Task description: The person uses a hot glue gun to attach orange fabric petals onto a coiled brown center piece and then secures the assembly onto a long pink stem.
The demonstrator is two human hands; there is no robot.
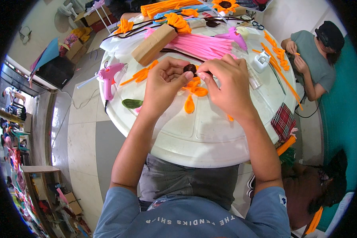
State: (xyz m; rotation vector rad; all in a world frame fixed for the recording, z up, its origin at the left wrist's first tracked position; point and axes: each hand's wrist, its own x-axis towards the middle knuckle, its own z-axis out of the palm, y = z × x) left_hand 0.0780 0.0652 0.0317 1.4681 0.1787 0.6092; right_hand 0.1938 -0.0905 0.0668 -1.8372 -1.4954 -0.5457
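Between thumb and fingers, my left hand (164, 81) pinches a round dark brown pipe-cleaner flower centre (190, 70) above the table. My right hand (230, 85) is closed beside it, its thumb and fingertips pinching at the centre's right edge, where a bit of orange shows. What lies between those fingertips is mostly hidden. Looped orange pipe-cleaner petals (189, 104) lie on the white round table (210, 148) just below both hands. A green leaf shape (131, 103) rests left of my left wrist.
A pink glue gun (110, 77) stands at the left, a second glue gun (237, 37) at the back right. A wooden block (154, 44) and pink pipe cleaners (200, 45) lie beyond my hands. A white plug adapter (261, 62) sits right. A co-worker (313, 59) handles something orange.
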